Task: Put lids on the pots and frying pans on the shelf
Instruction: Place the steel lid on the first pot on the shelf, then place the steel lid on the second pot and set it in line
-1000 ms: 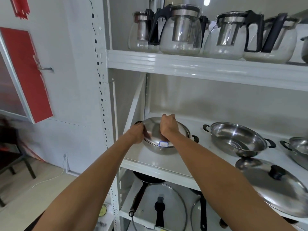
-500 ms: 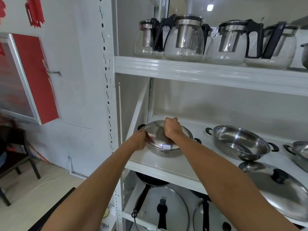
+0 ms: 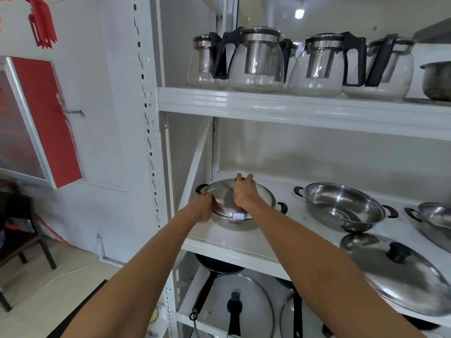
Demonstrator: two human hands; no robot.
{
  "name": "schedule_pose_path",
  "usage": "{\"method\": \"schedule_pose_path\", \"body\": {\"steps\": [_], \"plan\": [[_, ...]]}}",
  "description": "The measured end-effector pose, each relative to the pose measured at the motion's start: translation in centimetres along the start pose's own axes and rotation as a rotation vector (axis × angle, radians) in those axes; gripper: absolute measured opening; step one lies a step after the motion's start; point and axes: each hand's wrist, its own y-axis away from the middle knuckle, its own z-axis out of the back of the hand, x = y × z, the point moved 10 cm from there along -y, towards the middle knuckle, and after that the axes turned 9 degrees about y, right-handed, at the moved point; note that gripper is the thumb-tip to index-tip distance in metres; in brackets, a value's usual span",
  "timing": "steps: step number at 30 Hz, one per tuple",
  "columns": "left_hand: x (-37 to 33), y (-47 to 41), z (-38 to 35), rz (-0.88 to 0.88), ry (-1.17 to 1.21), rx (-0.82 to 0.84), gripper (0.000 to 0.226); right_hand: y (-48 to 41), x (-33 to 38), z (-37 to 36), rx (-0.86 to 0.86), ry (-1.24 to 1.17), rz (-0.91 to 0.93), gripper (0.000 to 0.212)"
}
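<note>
Fingers of both hands, left (image 3: 204, 208) and right (image 3: 244, 193), gripped lid (image 3: 225, 200) on first pot (image 3: 234, 222); I judged one covered. At 3 o'clock, two pots (image 3: 341, 206) open, spare lid (image 3: 400, 274) waiting.

Looks like a kitchenware shop or stockroom: white metal racking (image 3: 292, 106), identical glass teapots (image 3: 256, 62) lined up above the hands, steel pots (image 3: 341, 206) rightward, pans (image 3: 207, 284) and glass lids (image 3: 244, 303) below.

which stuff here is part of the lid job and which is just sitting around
Part of the job: left hand and right hand on the steel lid over the leftmost pot; open pot; spare lid; glass lid on the lower shelf.

Just lying about: glass teapots; red cabinet door; white cable.
</note>
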Motion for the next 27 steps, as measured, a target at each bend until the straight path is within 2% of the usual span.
{"method": "schedule_pose_path", "body": {"steps": [4,6,9,12,19,22,24,27], "plan": [[-2.9,-0.3,-0.2,-0.087,0.004,-0.044,0.04,1.7,-2.8,1.2,-0.037,-0.004,0.039,0.051],[-5.5,-0.5,-0.4,-0.153,-0.034,-0.089,0.049,3.2,-5.7,1.9,-0.04,0.002,0.024,0.051],[-10.9,0.0,-1.9,-0.223,-0.071,-0.1,0.066,6.4,-12.5,3.5,-0.054,-0.076,-0.086,0.045],[-16.5,0.5,-4.4,-0.311,-0.05,-0.09,0.067,9.9,-19.7,5.2,-0.056,-0.062,-0.184,0.04],[-25.7,0.5,-12.4,-0.388,-0.023,0.034,0.071,15.8,-35.6,6.3,-0.077,0.109,-0.376,0.041],[-29.0,0.1,-14.7,-0.391,0.01,0.047,0.067,17.5,-40.9,5.3,0.021,0.261,-0.45,0.046],[-30.9,-0.4,-16.0,-0.389,-0.005,0.058,0.066,17.7,-42.9,4.6,0.069,0.283,-0.428,0.058],[-33.5,-0.8,-17.4,-0.409,-0.036,0.087,0.068,17.6,-43.4,3.9,0.09,0.23,-0.315,0.053]]}}
